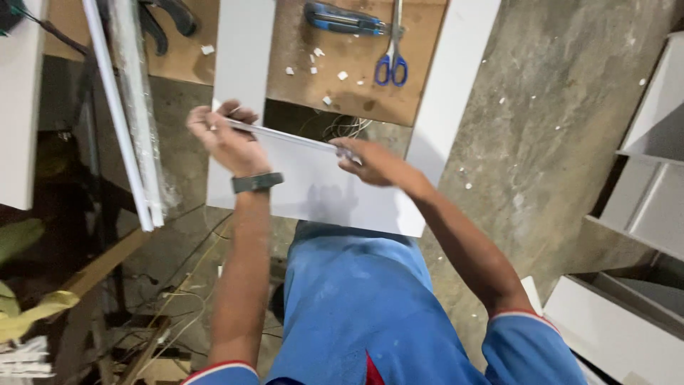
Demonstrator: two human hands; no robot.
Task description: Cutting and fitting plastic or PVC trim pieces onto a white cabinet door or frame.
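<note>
Blue-handled scissors (391, 65) and a blue utility knife (345, 19) lie on the brown table (356, 93) beyond; left hand (224, 139) and right hand (374, 162), fingers closed, grip a flat white board (320, 189).

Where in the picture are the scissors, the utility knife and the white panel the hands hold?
scissors (391, 69), head view, on the blue handles.
utility knife (342, 19), head view, middle of its blue body.
white panel (320, 189), head view, on its bare flat face between the hands.

Rough grey concrete floor (563, 128), speckled with small white chips. A brown workbench (349, 89) stands ahead, with scissors (391, 65) and a blue knife (344, 19) on it among scraps. White shelving (652, 178) sits to the right, loose wires (174, 299) trail over the dim floor left.
</note>
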